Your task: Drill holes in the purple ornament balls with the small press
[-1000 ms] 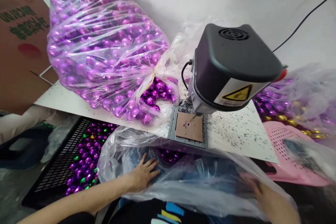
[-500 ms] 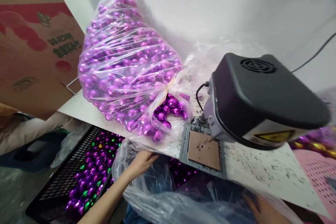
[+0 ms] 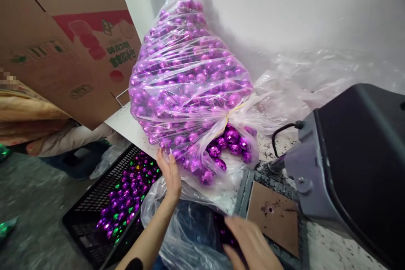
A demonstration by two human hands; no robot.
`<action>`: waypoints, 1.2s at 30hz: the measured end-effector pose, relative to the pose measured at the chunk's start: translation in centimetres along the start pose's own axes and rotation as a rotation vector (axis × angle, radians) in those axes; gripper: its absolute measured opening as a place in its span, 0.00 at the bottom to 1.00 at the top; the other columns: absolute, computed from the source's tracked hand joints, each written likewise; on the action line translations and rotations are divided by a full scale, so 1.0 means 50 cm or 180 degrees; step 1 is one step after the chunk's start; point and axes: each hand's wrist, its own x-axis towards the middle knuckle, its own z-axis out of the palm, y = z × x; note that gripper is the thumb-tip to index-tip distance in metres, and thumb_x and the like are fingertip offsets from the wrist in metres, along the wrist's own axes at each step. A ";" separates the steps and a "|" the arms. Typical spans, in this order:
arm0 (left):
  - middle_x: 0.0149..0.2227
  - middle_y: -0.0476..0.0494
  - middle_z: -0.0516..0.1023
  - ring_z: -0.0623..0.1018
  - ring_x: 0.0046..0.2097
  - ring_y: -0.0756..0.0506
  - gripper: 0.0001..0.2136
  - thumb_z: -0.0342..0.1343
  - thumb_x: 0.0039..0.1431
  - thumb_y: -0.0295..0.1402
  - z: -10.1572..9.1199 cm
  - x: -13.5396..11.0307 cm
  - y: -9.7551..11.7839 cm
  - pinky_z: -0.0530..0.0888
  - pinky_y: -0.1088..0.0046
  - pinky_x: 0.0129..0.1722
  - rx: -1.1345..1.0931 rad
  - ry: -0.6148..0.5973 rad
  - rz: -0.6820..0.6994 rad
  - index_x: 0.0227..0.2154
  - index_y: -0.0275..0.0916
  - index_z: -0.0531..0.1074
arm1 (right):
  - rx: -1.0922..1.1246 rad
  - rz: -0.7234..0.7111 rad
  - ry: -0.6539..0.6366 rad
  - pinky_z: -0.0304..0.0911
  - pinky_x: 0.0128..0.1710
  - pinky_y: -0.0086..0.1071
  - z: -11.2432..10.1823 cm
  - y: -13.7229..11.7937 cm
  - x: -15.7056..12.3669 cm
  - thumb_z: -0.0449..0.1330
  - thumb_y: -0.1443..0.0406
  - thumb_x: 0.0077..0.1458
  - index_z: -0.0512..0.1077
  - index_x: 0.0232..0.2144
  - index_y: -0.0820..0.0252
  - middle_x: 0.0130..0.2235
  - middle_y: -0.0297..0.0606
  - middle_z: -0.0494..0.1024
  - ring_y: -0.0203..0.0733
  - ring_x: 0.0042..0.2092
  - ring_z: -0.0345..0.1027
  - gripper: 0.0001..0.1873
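Head view: a tied bag (image 3: 190, 80) of purple balls (image 3: 232, 136) is set on the desk (image 3: 126, 124).
Left hand (image 3: 171, 175): held loosely spread at its lower edge; contact cannot be told.
Right hand (image 3: 253, 240): blurred, thumb and fingers parted beside loose plastic (image 3: 190, 240).
Tied bag: handling seems in hand; a two-handed grip would be called for.

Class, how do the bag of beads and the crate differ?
The bag is clear plastic; the crate is black with slotted walls. The bag is tied with a yellow band; the crate is open on top. The bag lies on the table; the crate sits lower, beside it. Both hold shiny purple beads.
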 end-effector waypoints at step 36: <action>0.59 0.40 0.73 0.71 0.62 0.39 0.16 0.50 0.71 0.42 0.006 -0.049 0.149 0.68 0.52 0.64 0.0055 -0.1776 0.1932 0.56 0.44 0.73 | -0.0783 -0.0092 0.0753 0.70 0.57 0.47 0.089 -0.077 0.080 0.54 0.69 0.60 0.65 0.62 0.55 0.64 0.47 0.65 0.51 0.66 0.57 0.28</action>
